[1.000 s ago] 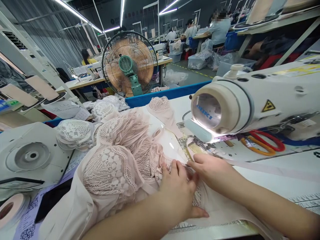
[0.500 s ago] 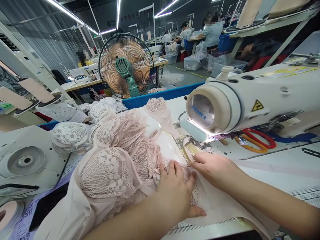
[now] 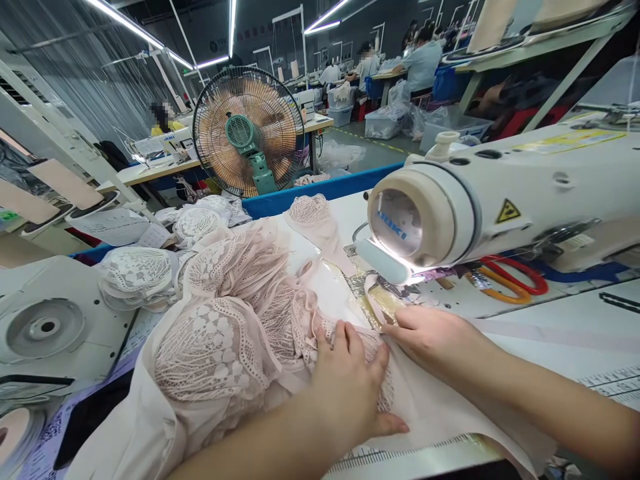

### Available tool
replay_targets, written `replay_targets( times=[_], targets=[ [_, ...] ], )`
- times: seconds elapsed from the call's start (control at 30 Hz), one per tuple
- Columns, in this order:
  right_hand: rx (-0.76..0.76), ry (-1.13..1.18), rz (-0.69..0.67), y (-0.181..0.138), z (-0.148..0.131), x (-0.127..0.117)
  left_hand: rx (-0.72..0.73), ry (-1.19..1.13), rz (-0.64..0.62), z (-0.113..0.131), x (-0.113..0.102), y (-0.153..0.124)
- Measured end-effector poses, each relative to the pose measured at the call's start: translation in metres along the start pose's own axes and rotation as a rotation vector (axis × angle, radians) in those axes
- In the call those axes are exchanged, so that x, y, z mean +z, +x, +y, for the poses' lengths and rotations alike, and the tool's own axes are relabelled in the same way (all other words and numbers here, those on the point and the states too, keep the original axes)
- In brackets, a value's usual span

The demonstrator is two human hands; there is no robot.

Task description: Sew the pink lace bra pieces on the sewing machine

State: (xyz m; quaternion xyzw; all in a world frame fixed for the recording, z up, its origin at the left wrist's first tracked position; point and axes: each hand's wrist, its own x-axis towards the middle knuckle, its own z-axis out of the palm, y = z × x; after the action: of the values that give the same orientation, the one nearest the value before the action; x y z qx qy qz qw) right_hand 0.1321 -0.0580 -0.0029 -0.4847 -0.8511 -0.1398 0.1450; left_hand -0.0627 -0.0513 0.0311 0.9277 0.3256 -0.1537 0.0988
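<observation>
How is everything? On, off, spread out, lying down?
Left hand: spread on pale pink lacy fabric
Right hand: curled, grip hidden
White round-ended sewing machine: lamp lit
Round green fan: spinning unclear
Long white ceiling tubes: lit
Orange and red loop handles: lying down

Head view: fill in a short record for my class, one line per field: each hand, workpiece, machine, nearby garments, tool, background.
Left hand: the hand lies spread on lace
Right hand: the hand has its fingertips at the fabric's upper edge; grip partly hidden
Workpiece: pale pink lace bra, partly covered by both hands
Machine: JUKI sewing machine, its light on
Nearby garments: pink lace bras, heaped; white lace bras
Tool: red-and-orange-handled scissors
Background: fan, people seated
</observation>
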Motion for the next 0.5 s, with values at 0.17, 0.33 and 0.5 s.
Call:
replay_targets(
  times=[0.17,0.33,0.5],
  targets=[
    [-0.057,-0.022,-0.024,0.0072,-0.0027,-0.0073,-0.005,0.003,-0.013,0.0001,-0.0027,0.0001],
    [-0.035,-0.046,0.020,0.0072,-0.0038,-0.0080,-0.007,0.007,-0.007,0.0000,-0.0025,-0.0001],
    [0.004,-0.062,0.039,0.0037,-0.0054,-0.0058,0.006,-0.002,0.017,-0.0004,0.0011,0.0006]
  ],
)
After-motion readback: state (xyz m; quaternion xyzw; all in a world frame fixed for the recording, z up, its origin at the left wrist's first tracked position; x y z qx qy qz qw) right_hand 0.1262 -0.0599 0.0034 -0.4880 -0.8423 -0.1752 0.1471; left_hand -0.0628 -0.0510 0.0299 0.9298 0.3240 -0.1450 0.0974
